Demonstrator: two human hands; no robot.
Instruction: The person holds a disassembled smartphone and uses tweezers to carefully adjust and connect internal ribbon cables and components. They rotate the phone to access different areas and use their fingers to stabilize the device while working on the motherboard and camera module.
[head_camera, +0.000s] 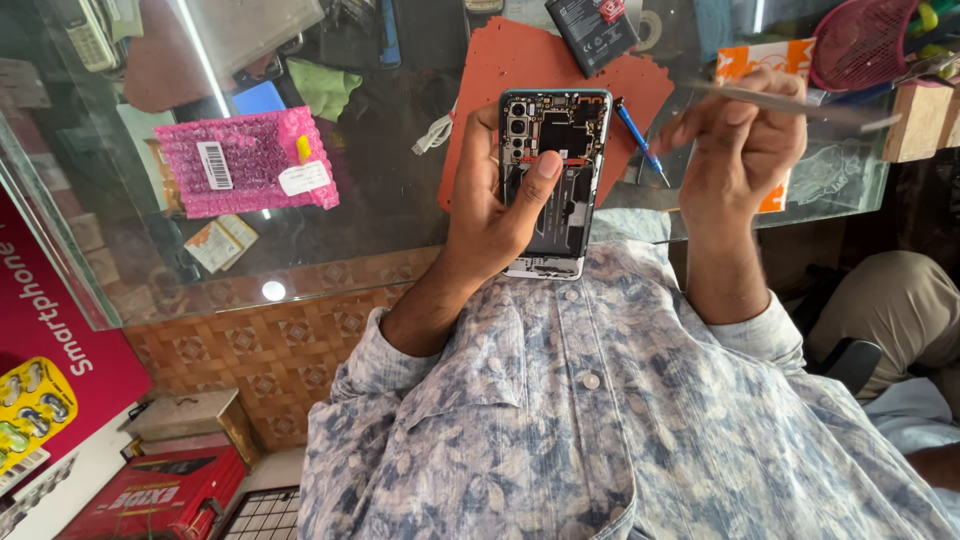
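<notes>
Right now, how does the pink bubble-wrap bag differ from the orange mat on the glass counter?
The pink bubble-wrap bag is bumpy and carries stickers; the orange mat is flat and unlabelled. The bag lies alone to the left; the mat sits behind the opened phone, partly hidden. Both rest on the glass counter.

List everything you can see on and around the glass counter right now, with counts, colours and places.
opened phone: 1, dark insides, back cover off, held upright over the counter edge
tweezers: 1, silver, in the right hand
screwdriver: 1, blue, lying at the right edge of the mat
work mat: 1, red-orange, on the glass behind the phone
bubble-wrap pouch: 1, pink with labels, left on the counter
battery: 1, black, at the mat's far end
white cable: 1, left of the mat
basket: 1, pink, far right
wooden block: 1, right edge
glass counter: 1, clear
left hand: 1, fingers around the phone, thumb on its insides
right hand: 1, raised, pinching the tweezers
</notes>
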